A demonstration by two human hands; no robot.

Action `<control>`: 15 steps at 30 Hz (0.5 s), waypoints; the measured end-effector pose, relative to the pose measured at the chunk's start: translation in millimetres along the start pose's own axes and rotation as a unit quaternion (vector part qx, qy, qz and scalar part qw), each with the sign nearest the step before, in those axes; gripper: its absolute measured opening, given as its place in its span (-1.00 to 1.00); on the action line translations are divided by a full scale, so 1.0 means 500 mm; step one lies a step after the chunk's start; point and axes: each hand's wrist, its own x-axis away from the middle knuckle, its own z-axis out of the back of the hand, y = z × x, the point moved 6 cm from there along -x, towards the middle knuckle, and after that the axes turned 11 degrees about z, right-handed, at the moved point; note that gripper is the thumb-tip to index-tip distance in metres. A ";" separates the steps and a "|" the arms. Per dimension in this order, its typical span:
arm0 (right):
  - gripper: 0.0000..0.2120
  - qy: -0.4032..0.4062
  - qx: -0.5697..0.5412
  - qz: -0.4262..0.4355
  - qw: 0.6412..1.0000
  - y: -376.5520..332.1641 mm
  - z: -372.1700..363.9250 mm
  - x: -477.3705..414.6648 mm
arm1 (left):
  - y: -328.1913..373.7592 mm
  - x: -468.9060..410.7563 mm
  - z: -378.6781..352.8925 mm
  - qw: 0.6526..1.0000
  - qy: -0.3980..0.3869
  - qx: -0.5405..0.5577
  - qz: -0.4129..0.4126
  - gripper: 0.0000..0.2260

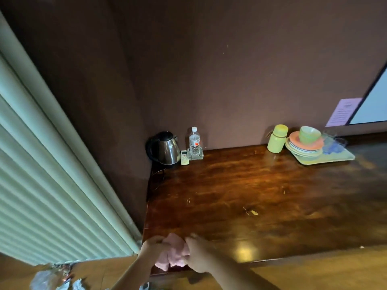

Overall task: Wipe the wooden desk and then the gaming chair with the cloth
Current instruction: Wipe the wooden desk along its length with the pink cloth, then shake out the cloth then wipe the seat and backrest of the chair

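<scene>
Head view: left hand [151, 246] and right hand [196, 256], both outstretched, tight-fisted around cloth [176, 253] at desk [251, 195] corner.

left hand [154, 249] + right hand [196, 258] grip pink cloth [174, 253] | desk [261, 195] near-left corner

No wording can be made out. A pink printed notice [343, 111] on the wall [230, 70] carries lines of type too small to read. The label on a water bottle [194, 142] on the wooden desk [251, 185] shows only blurred red marks. The markings on the small white remote [184, 157] beside the bottle are illegible.
</scene>
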 end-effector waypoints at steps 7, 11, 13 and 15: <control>-0.39 0.167 -0.177 -0.003 0.970 -0.120 0.218 0.092 | 0.163 0.215 0.040 0.984 -0.083 0.077 -0.140 -0.83; -0.63 0.251 -0.187 0.040 0.949 -0.180 0.336 0.127 | 0.281 0.319 0.104 0.968 -0.108 0.067 -0.216 -0.52; -0.68 0.292 -0.181 0.055 0.938 -0.205 0.394 0.142 | 0.341 0.367 0.123 0.956 -0.136 0.048 -0.256 -0.43; -0.75 0.339 -0.178 0.074 0.921 -0.236 0.451 0.161 | 0.394 0.412 0.143 0.945 -0.148 0.024 -0.290 -0.54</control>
